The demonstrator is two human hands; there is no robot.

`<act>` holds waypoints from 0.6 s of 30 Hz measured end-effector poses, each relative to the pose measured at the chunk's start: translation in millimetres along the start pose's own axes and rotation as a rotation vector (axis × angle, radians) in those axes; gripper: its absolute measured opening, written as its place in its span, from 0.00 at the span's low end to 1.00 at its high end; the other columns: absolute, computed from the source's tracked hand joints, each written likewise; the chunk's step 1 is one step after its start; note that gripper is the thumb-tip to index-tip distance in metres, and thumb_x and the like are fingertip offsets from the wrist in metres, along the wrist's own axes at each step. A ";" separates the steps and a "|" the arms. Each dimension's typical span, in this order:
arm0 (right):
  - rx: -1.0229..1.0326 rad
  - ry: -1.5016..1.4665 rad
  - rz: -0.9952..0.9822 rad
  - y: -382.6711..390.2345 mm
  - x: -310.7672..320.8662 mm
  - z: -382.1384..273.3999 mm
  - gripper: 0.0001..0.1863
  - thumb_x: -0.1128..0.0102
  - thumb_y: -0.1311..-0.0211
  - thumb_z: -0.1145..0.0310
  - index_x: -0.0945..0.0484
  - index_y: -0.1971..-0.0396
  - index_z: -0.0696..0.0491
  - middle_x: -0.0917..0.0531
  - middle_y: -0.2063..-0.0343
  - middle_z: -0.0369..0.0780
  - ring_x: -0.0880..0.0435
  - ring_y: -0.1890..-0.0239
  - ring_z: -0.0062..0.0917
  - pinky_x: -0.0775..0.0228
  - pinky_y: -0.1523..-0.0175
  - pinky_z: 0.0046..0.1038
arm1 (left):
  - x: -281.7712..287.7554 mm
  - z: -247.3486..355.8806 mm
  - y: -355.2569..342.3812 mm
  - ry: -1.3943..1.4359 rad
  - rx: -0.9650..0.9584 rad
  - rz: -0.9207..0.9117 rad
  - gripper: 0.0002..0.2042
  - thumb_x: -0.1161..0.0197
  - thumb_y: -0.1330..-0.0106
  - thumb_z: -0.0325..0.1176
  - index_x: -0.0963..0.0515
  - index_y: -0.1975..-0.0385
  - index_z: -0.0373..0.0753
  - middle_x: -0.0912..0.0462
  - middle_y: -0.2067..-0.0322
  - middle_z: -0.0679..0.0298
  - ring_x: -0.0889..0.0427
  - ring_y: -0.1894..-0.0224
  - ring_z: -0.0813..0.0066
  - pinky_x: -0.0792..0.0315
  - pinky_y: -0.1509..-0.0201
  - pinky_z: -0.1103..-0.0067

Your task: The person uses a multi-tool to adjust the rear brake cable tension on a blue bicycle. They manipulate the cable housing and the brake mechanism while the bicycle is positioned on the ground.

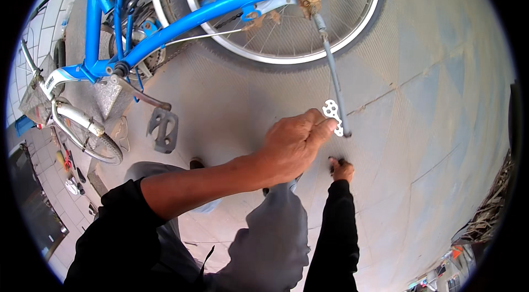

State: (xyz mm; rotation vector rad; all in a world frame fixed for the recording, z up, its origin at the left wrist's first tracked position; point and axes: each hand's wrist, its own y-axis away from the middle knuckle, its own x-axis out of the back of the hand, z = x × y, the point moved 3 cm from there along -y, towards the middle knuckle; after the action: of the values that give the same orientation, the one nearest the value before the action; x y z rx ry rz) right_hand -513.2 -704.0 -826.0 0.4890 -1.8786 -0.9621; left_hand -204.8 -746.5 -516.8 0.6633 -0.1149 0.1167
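Observation:
In my left hand (297, 140) is a flat silver multi-hole bicycle spanner (332, 110), pinched between thumb and fingers. The spanner lies against or just in front of the lower end of a grey kickstand (334, 71); whether they touch I cannot tell. Lower and to the right, my right hand (343, 171) is closed around something small and dark that I cannot make out. The kickstand runs down from the rusty rear axle of a blue bicycle (193, 15), past its rear wheel (286, 60).
A pedal (163, 129) on its crank juts toward my left forearm. The bicycle's front wheel (110, 149) and wire basket (38, 96) are at the far left. Several loose tools (71, 184) lie on the tiles there. Brushwood (487, 215) edges the floor at right.

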 end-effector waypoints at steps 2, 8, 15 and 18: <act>-0.040 0.011 -0.029 1.2 2.8 -3.0 0.22 0.33 0.58 0.51 0.19 0.75 0.57 0.18 0.75 0.49 0.19 0.68 0.42 0.30 0.61 0.39 | 17.1 1.9 27.2 -0.088 0.077 0.028 0.17 0.52 0.31 0.43 0.29 0.63 0.31 0.23 0.76 0.60 0.23 0.71 0.77 0.29 0.65 0.81; 0.113 0.031 0.186 82.3 5.2 -45.0 0.15 0.38 0.51 0.55 0.19 0.74 0.53 0.18 0.74 0.48 0.19 0.69 0.44 0.29 0.62 0.39 | 64.9 0.9 120.2 -0.338 0.047 0.084 0.16 0.47 0.35 0.41 0.28 0.68 0.31 0.24 0.79 0.50 0.23 0.74 0.54 0.30 0.68 0.67; 0.055 0.039 -0.010 245.9 39.9 -5.9 0.16 0.41 0.50 0.55 0.19 0.74 0.53 0.17 0.79 0.43 0.18 0.70 0.38 0.27 0.61 0.35 | 61.7 61.7 211.8 -0.390 0.201 0.008 0.14 0.46 0.36 0.39 0.27 0.68 0.32 0.23 0.79 0.53 0.23 0.74 0.57 0.31 0.67 0.70; 0.072 0.126 0.001 307.4 64.1 9.3 0.17 0.42 0.51 0.54 0.18 0.73 0.54 0.17 0.76 0.45 0.18 0.68 0.39 0.27 0.58 0.36 | 53.7 91.1 248.7 -0.350 0.278 0.034 0.14 0.46 0.37 0.40 0.27 0.69 0.32 0.23 0.80 0.55 0.23 0.75 0.59 0.31 0.67 0.71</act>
State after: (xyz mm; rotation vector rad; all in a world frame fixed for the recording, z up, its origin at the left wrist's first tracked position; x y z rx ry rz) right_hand -533.2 -555.0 -550.2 0.5785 -1.8040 -0.8454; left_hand -194.0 -604.6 -287.1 0.9555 -0.4526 0.0486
